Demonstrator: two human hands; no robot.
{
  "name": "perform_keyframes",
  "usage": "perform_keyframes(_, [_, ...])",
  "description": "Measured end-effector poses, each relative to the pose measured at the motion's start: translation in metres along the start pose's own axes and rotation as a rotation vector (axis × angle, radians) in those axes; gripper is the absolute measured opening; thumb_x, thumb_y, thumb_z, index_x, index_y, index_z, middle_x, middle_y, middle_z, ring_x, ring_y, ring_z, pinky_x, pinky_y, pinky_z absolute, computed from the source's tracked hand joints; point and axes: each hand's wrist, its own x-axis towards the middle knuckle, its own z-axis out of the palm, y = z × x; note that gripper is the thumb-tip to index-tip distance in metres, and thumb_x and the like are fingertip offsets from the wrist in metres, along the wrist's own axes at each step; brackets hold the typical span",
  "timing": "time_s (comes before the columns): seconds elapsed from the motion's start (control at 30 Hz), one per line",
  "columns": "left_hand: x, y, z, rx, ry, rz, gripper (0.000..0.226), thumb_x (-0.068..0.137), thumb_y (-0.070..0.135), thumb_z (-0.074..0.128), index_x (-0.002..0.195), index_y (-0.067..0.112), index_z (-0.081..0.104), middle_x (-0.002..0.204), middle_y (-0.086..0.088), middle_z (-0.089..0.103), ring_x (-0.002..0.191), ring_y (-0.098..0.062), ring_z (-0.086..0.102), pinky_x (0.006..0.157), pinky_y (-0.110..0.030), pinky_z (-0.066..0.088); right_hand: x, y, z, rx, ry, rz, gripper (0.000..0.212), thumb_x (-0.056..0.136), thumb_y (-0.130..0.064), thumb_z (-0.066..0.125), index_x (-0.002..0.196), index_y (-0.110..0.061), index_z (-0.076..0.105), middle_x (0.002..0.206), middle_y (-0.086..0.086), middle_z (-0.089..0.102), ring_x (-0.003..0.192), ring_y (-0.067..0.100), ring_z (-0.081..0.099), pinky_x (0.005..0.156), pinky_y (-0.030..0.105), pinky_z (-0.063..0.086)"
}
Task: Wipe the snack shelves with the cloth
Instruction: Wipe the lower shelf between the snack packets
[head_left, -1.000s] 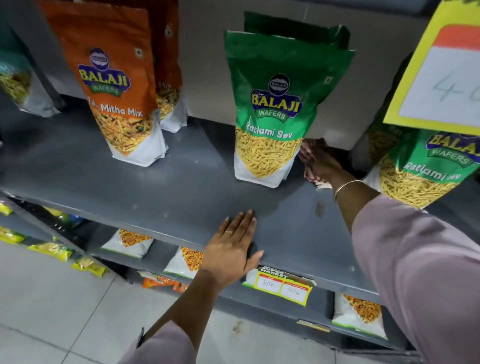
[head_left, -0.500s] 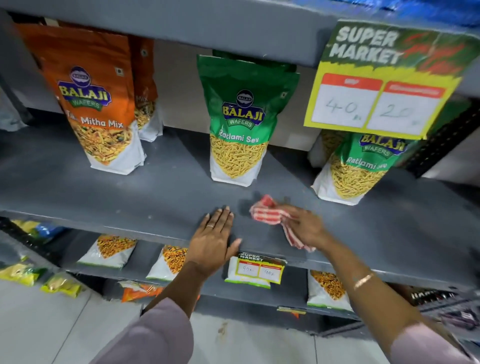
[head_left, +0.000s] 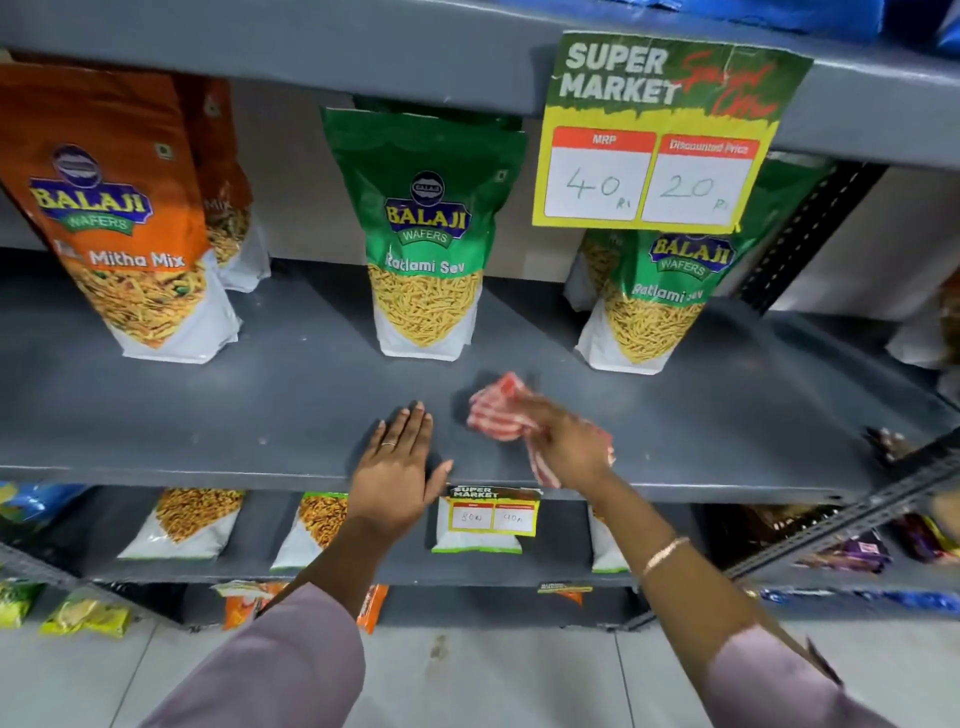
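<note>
Your left hand (head_left: 396, 470) lies flat, fingers together, at the front edge of the grey metal shelf (head_left: 260, 410). Your right hand (head_left: 563, 444) grips the crumpled red-and-white striped cloth (head_left: 497, 410) on the shelf. Behind stand two orange Mitha Mix pouches (head_left: 114, 218) and three green Ratlami Sev pouches (head_left: 423, 234).

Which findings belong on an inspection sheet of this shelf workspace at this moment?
Surface: grey shelf, bare front strip.
Job's things: red-striped cloth on the shelf.
Clutter: orange Mitha Mix bag, two green Ratlami Sev bags, upright at the back.
Hands: left hand flat on the shelf edge; right hand grips the cloth.
Cables: nothing seen.
Surroundings: price sign above; lower shelves with packets.
</note>
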Motion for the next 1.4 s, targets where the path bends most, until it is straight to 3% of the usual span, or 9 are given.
perform_keyframes(0.2, [0.000, 0.001, -0.001, 0.028, 0.038, 0.008, 0.084, 0.095, 0.053, -0.004, 0.128, 0.002, 0.055, 0.136, -0.013, 0.051, 0.125, -0.027, 0.049, 0.110, -0.038, 0.026, -0.045, 0.028, -0.074, 0.418, -0.861, -0.130, 0.032, 0.089, -0.015, 0.058, 0.120, -0.010, 0.060, 0.117, 0.003, 0.070, 0.112, 0.003, 0.062, 0.101, 0.028, 0.048])
perform_keyframes(0.33, [0.000, 0.001, 0.002, 0.047, 0.075, -0.006, 0.091, 0.091, 0.057, -0.011, 0.133, 0.003, 0.049, 0.141, -0.012, 0.045, 0.131, -0.026, 0.043, 0.109, -0.040, 0.026, -0.027, 0.033, -0.093, 0.779, -0.318, 0.016, 0.034, 0.102, -0.008, 0.040, 0.123, -0.027, 0.059, 0.117, -0.016, 0.068, 0.120, 0.013, 0.061, 0.103, 0.025, 0.048])
perform_keyframes(0.4, [0.001, 0.001, 0.005, 0.038, 0.066, 0.018, 0.091, 0.085, 0.060, -0.013, 0.143, 0.006, 0.032, 0.152, -0.009, 0.027, 0.140, -0.023, 0.025, 0.114, -0.035, 0.009, -0.002, 0.031, -0.064, 0.345, 0.002, -0.067, 0.035, 0.101, -0.023, 0.037, 0.129, -0.036, 0.054, 0.130, -0.016, 0.061, 0.120, 0.019, 0.060, 0.110, 0.040, 0.042])
perform_keyframes(0.53, [0.003, 0.001, 0.001, 0.043, 0.033, 0.018, 0.087, 0.095, 0.054, -0.003, 0.124, -0.003, 0.057, 0.131, -0.018, 0.055, 0.119, -0.031, 0.054, 0.106, -0.036, 0.020, 0.015, -0.015, 0.034, -0.338, -0.083, -0.149, 0.058, 0.098, -0.020, 0.029, 0.152, -0.035, 0.017, 0.163, -0.005, 0.013, 0.150, 0.025, 0.014, 0.121, 0.045, 0.022])
perform_keyframes(0.7, [-0.001, 0.001, 0.001, 0.011, -0.026, 0.025, 0.085, 0.097, 0.052, 0.003, 0.118, -0.007, 0.060, 0.124, -0.022, 0.059, 0.112, -0.036, 0.058, 0.104, -0.037, 0.021, -0.003, -0.033, 0.019, -0.146, 0.025, -0.082, 0.051, 0.103, -0.030, 0.033, 0.153, -0.026, 0.021, 0.163, -0.006, 0.011, 0.150, 0.018, 0.015, 0.121, 0.035, 0.014])
perform_keyframes(0.83, [0.000, -0.002, 0.003, -0.021, -0.020, 0.016, 0.086, 0.096, 0.054, 0.003, 0.120, -0.006, 0.059, 0.128, -0.021, 0.056, 0.115, -0.036, 0.056, 0.108, -0.031, 0.011, -0.001, 0.074, -0.011, -0.224, 0.106, 0.281, 0.065, 0.088, -0.034, 0.022, 0.153, -0.033, 0.014, 0.163, -0.006, 0.009, 0.146, 0.022, 0.025, 0.114, 0.037, 0.033])
perform_keyframes(1.0, [-0.001, -0.003, 0.004, -0.023, -0.025, 0.027, 0.086, 0.097, 0.054, 0.003, 0.120, -0.008, 0.058, 0.127, -0.023, 0.056, 0.114, -0.037, 0.057, 0.103, -0.039, 0.023, -0.011, 0.090, -0.041, -0.131, 0.178, 0.737, 0.062, 0.100, -0.027, 0.028, 0.155, -0.015, 0.003, 0.164, 0.007, -0.001, 0.150, 0.032, 0.004, 0.122, 0.048, 0.012])
perform_keyframes(1.2, [0.000, -0.004, 0.008, -0.037, 0.031, 0.030, 0.085, 0.096, 0.054, 0.004, 0.119, -0.008, 0.059, 0.127, -0.024, 0.056, 0.114, -0.038, 0.057, 0.102, -0.042, 0.026, -0.002, -0.014, 0.017, -0.260, 0.011, 0.219, 0.059, 0.103, -0.029, 0.028, 0.155, -0.024, 0.002, 0.164, -0.002, -0.007, 0.151, 0.023, 0.000, 0.124, 0.043, 0.009])
perform_keyframes(1.4, [-0.003, -0.003, 0.007, 0.011, 0.060, 0.025, 0.088, 0.096, 0.056, 0.002, 0.121, -0.009, 0.057, 0.129, -0.024, 0.054, 0.117, -0.037, 0.055, 0.102, -0.042, 0.026, -0.024, 0.050, -0.015, -0.204, 0.018, 0.260, 0.056, 0.103, -0.037, 0.026, 0.155, -0.021, 0.012, 0.164, -0.003, 0.003, 0.151, 0.019, 0.005, 0.123, 0.038, 0.007])
